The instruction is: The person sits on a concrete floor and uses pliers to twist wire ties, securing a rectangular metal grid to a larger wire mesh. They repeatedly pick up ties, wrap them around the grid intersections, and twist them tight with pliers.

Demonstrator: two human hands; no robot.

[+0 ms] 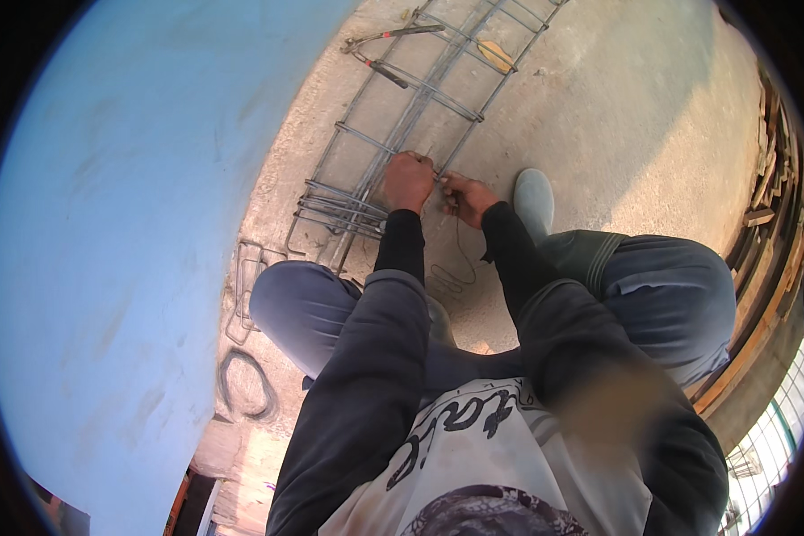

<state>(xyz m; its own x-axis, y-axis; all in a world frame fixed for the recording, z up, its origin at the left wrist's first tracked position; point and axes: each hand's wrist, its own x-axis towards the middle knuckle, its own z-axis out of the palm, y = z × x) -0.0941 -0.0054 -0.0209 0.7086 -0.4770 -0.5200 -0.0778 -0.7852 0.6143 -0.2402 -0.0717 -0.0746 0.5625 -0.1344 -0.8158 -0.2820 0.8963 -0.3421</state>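
Head view: a crouching person works on a rebar cage (420, 98) lying on the concrete floor (616, 116) beside a blue wall (125, 223). The left hand (407, 180) is closed around a cage bar; the right hand (467, 196) pinches thin tie wire (460, 250), which trails down to a loop by the knees. Several stirrups sit bunched near the left hand, others spaced farther along, apparently placed. Spare stirrups (246, 286) and a wire coil (241, 384) lie nearby, suggesting tying is partway done.
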